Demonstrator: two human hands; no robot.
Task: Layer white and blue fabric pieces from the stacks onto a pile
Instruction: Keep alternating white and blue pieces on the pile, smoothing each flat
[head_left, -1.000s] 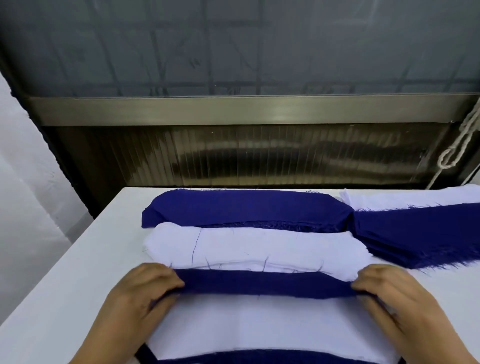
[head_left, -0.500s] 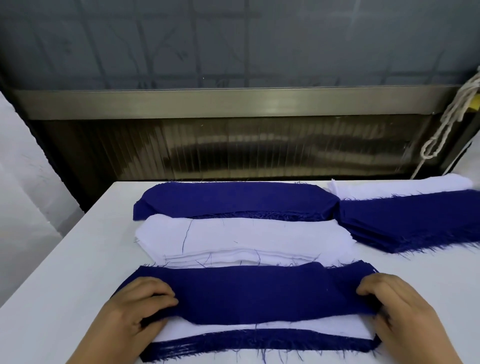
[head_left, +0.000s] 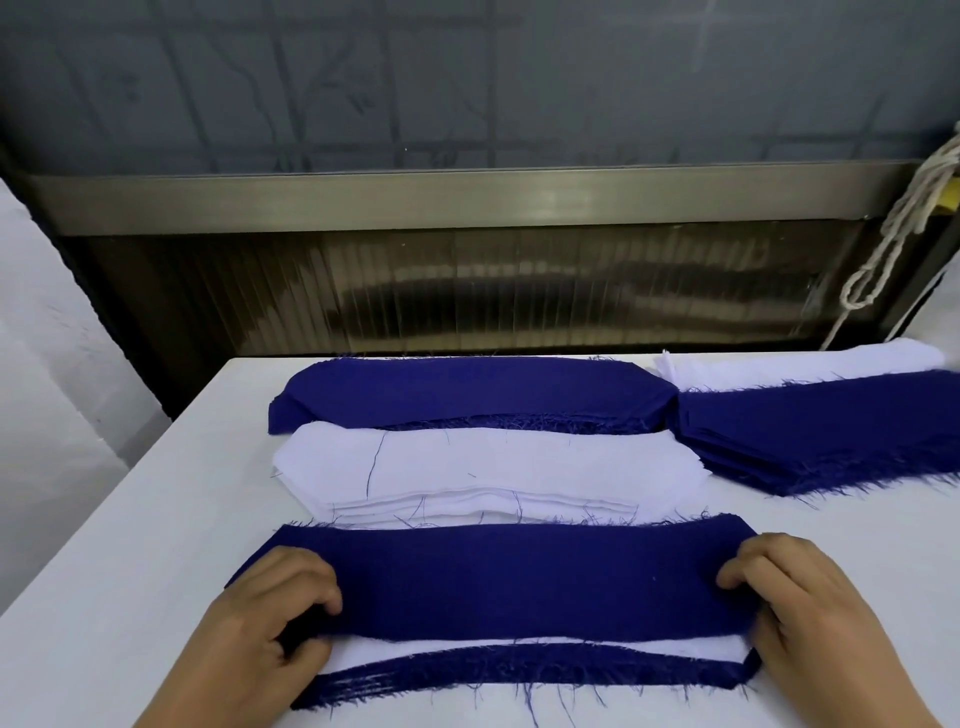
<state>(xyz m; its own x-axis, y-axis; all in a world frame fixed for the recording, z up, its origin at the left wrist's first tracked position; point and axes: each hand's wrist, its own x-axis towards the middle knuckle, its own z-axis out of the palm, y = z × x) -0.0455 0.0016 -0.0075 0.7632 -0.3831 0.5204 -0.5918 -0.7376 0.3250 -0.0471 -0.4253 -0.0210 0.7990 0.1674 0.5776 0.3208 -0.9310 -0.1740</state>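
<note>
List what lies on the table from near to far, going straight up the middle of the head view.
pile with the blue piece on top → white stack → blue stack → table far edge

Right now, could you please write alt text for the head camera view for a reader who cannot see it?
The left hand and right hand hold the ends of a blue fabric piece over a pile of white and blue layers on a white table. Behind it lie a white stack and a blue stack, with more fabric at right.
</note>
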